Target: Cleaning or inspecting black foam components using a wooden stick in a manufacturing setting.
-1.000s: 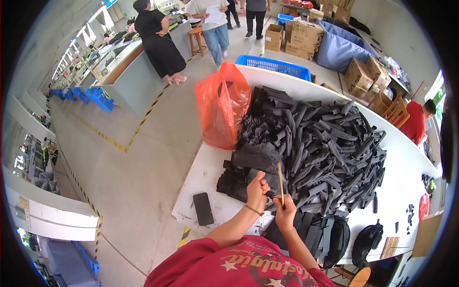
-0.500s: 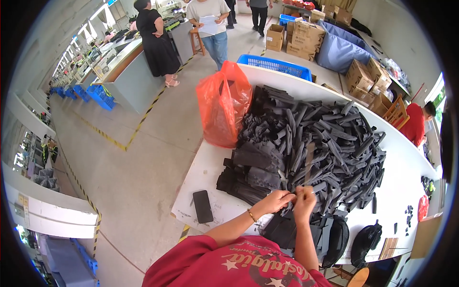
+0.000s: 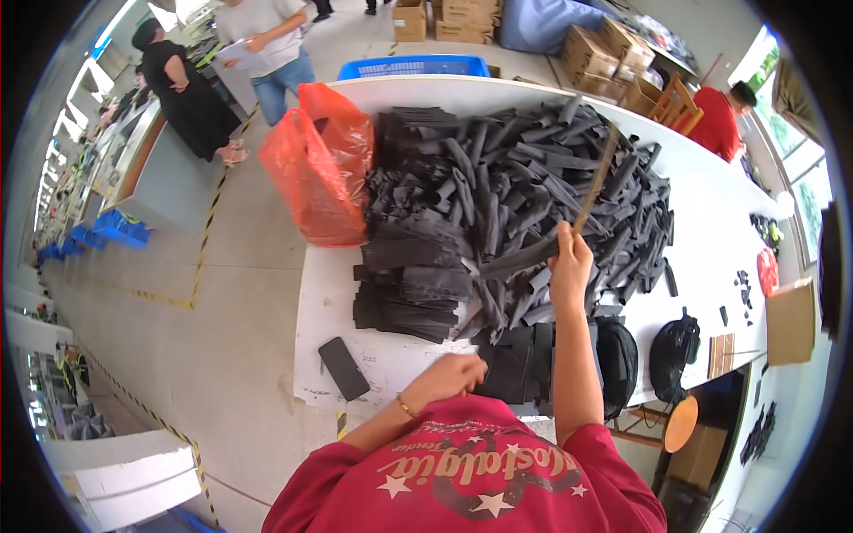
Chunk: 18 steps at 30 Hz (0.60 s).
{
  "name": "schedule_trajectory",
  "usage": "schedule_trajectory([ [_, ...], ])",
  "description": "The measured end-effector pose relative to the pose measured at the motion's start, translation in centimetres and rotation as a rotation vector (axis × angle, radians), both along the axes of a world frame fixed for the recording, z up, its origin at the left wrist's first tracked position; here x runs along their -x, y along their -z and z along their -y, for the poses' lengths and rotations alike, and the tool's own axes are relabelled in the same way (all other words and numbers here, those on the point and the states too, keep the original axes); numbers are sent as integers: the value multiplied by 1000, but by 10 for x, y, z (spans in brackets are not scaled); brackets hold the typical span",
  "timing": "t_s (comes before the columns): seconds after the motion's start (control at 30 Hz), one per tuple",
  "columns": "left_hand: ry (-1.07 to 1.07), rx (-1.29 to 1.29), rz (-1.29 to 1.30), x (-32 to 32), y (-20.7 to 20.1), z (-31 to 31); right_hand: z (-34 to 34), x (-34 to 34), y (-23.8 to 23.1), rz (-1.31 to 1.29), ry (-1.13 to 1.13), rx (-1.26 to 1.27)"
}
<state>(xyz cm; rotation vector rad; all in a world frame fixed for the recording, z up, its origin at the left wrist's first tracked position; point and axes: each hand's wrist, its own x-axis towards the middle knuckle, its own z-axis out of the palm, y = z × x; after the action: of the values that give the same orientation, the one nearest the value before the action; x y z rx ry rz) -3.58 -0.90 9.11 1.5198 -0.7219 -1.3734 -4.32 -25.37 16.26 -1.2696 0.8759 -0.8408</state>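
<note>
My right hand point(image 3: 569, 260) is closed round a thin flat brown stick point(image 3: 597, 180), which points up and away over a heap of black fabric strips point(image 3: 613, 235). One rolled black strip point(image 3: 520, 258) reaches from the heap to the fingers of that hand; I cannot tell whether they grip it. By the table's near edge my left hand point(image 3: 449, 375) has curled fingers, and anything inside them is hidden. Flat black pieces point(image 3: 508, 366) lie just right of it. Stacked black strips point(image 3: 404, 313) sit beyond it, left of the heap.
A black phone point(image 3: 344, 369) lies at the white table's point(image 3: 311, 293) left corner. A red plastic bag point(image 3: 324, 169) stands at the left edge, a blue basket point(image 3: 413, 67) behind the table. Black mesh pouches point(image 3: 673, 357) lie at the right, near a round stool point(image 3: 681, 424). Several people are farther off.
My hands have come apart. The right one has moved forward over the heap with the stick, while the left has drawn back toward the near edge. The view has shifted rightward.
</note>
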Motion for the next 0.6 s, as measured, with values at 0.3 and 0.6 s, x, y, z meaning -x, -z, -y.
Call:
schedule_trajectory([
  [0.3, -630, 505, 259, -52, -7, 85, -52, 11, 24, 13, -327, -132],
  [0.6, -341, 66, 165, -16, 47, 66, 10, 23, 77, -175, 85, 77],
])
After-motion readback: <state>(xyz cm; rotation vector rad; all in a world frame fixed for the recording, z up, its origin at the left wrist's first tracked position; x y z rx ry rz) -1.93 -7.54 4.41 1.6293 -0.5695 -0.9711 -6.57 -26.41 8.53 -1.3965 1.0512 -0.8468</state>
